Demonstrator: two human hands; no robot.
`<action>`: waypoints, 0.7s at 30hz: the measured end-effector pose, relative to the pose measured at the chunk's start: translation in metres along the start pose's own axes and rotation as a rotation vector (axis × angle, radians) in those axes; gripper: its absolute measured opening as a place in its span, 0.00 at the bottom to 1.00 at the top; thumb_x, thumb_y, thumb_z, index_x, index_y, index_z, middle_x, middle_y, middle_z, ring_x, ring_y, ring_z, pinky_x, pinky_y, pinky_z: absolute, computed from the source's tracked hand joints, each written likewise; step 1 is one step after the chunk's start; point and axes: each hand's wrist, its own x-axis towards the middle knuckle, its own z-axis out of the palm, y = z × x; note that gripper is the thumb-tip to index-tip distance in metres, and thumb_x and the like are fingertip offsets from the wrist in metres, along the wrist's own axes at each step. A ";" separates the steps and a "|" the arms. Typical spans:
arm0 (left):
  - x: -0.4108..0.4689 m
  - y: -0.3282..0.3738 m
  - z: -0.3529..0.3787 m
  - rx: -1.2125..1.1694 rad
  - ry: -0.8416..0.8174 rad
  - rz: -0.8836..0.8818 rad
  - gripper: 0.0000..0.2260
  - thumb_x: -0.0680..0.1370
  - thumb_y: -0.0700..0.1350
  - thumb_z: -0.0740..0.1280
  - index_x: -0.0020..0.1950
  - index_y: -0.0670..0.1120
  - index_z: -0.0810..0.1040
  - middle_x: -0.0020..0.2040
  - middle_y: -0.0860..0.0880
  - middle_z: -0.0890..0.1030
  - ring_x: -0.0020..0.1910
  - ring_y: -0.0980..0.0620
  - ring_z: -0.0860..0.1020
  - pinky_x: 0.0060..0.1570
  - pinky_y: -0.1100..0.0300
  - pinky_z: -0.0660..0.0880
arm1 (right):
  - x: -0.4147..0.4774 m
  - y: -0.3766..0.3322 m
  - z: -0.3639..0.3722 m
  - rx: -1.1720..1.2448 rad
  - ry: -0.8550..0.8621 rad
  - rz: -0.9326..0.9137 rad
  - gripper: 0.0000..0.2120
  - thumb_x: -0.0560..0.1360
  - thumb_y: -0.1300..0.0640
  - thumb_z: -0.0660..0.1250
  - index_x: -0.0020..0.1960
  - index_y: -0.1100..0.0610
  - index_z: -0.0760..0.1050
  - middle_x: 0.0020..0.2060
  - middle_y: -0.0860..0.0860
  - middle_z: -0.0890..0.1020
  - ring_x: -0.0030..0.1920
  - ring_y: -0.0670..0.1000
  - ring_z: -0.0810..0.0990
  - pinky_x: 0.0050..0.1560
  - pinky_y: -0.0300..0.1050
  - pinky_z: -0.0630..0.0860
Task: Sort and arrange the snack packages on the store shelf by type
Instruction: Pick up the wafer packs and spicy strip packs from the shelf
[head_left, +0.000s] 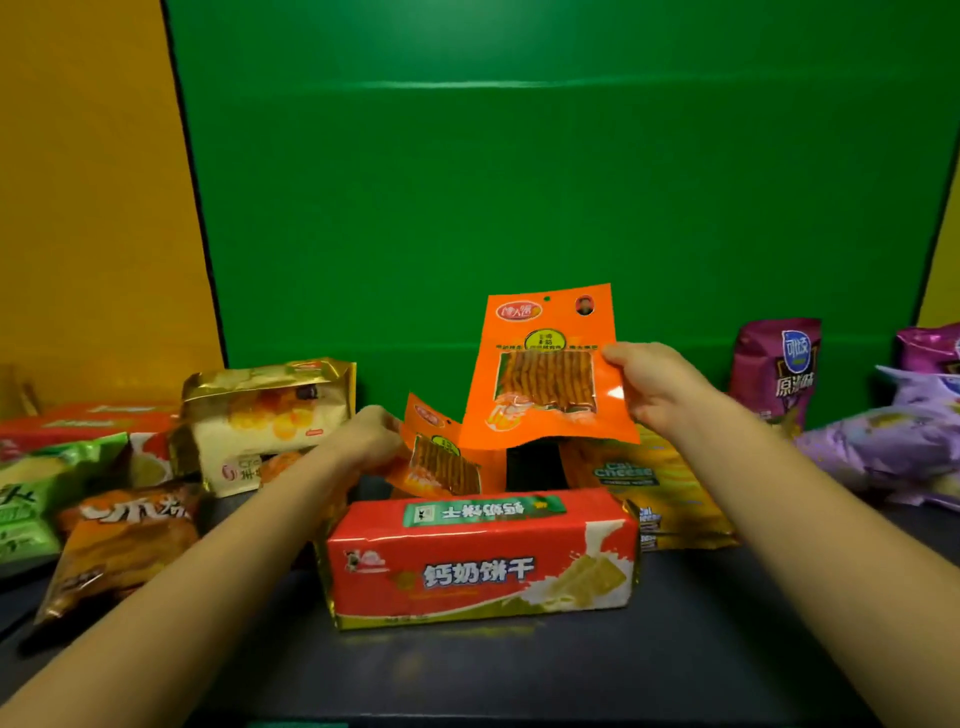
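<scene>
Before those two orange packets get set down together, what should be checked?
1. Right hand grips raised orange packet: ok.
2. Left hand holds lower orange packet: ok.
3. Both packets look the same type: ok.
4. Free spot behind red biscuit box: cannot tell, hidden.
5. Purple bags grouped at the right: ok.

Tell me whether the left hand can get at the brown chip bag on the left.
Probably not at once: the left hand grips the lower orange packet and would have to release it first. Otherwise the way looks free; the brown chip bag lies uncovered beside that forearm.
</scene>
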 end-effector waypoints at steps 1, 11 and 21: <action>0.000 -0.002 0.001 0.051 -0.007 0.002 0.04 0.74 0.32 0.64 0.42 0.40 0.76 0.43 0.42 0.80 0.41 0.46 0.80 0.44 0.56 0.79 | 0.004 0.003 0.008 -0.023 -0.006 0.000 0.15 0.78 0.65 0.56 0.34 0.58 0.69 0.15 0.49 0.73 0.15 0.45 0.72 0.21 0.35 0.72; 0.004 -0.017 0.001 0.326 -0.063 0.037 0.20 0.71 0.40 0.70 0.63 0.40 0.74 0.60 0.43 0.79 0.53 0.49 0.77 0.55 0.58 0.75 | 0.027 0.029 0.067 -0.333 -0.231 0.097 0.16 0.78 0.69 0.53 0.34 0.57 0.67 0.17 0.48 0.74 0.15 0.41 0.73 0.19 0.34 0.72; -0.009 -0.016 -0.017 0.385 -0.110 0.189 0.13 0.78 0.44 0.63 0.60 0.42 0.77 0.58 0.45 0.80 0.56 0.49 0.78 0.55 0.57 0.73 | 0.025 0.049 0.085 -0.644 -0.334 0.145 0.15 0.75 0.73 0.56 0.35 0.59 0.67 0.31 0.53 0.74 0.23 0.46 0.76 0.21 0.35 0.73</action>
